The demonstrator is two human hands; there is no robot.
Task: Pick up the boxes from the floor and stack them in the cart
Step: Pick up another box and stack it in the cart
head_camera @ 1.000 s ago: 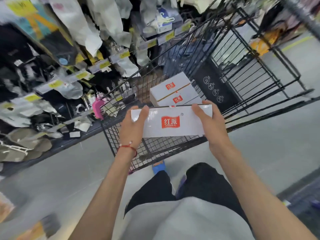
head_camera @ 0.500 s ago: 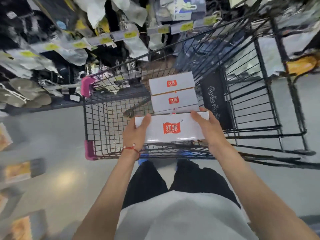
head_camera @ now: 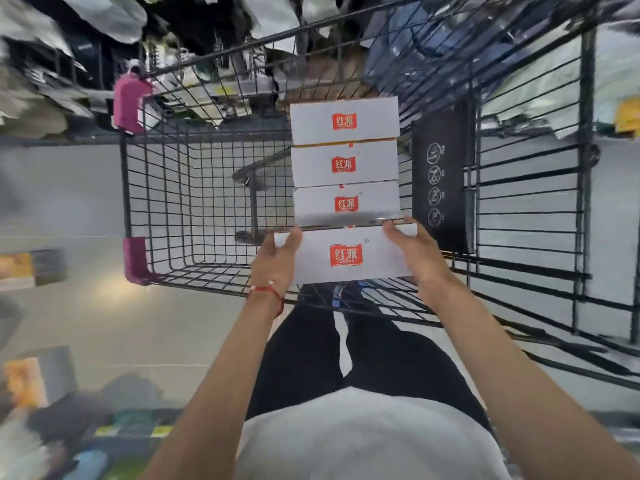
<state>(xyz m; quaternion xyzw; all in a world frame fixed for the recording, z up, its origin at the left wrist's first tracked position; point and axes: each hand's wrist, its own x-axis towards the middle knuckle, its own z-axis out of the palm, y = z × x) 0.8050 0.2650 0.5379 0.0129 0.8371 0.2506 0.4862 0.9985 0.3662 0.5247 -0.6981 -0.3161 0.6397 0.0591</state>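
The left hand [head_camera: 278,258] and the right hand [head_camera: 414,252] clamp the two short ends of a flat white cardboard box with a red label [head_camera: 346,254], fingers curled over its far edge. It hangs over the near end of the black wire shopping cart [head_camera: 166,209], just beside the three matching white boxes [head_camera: 344,164] already ranged inside.

From where I stand, the risk is in that end-only hold. Nothing supports the middle, so a slack finger could let the box tip and drop through onto the wire floor. Pushed forward too low, its far edge might also catch the nearest box and shove the row crooked.

Half a second ago only two labelled faces showed fully. Now a third is plain, and the held box sits closer against them.
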